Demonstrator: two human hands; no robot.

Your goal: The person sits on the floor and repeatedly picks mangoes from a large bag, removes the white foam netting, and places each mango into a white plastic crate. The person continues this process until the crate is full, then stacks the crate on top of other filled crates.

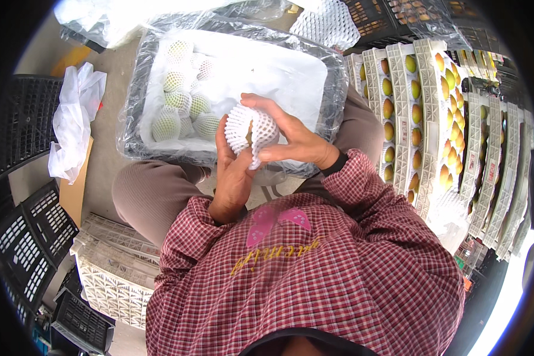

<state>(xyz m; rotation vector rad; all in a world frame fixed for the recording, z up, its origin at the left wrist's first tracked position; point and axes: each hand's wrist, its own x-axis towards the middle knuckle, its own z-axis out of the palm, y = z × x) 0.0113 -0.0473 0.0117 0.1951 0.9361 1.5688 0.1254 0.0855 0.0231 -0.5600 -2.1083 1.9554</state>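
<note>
A white foam net sleeve [266,129] sits between my two hands, with a strip of a fruit [249,133], probably a mango, showing through its gap. My left hand [232,178] holds it from the left and below. From the right, my right hand [300,140] grips the net with thumb and fingers spread around it. Just beyond them is a dark crate [333,107] wrapped in clear plastic and lined with white sheeting [285,66]. Several net-sleeved fruits [178,100] lie along its left side, some partly hidden behind others.
Stacked pale plastic crates [427,124] of mangoes [451,120] rise on my right. Foam nets [327,24] lie beyond the lined crate. To the left are a white plastic bag [73,120], black crates [29,240] and a cream crate [115,276].
</note>
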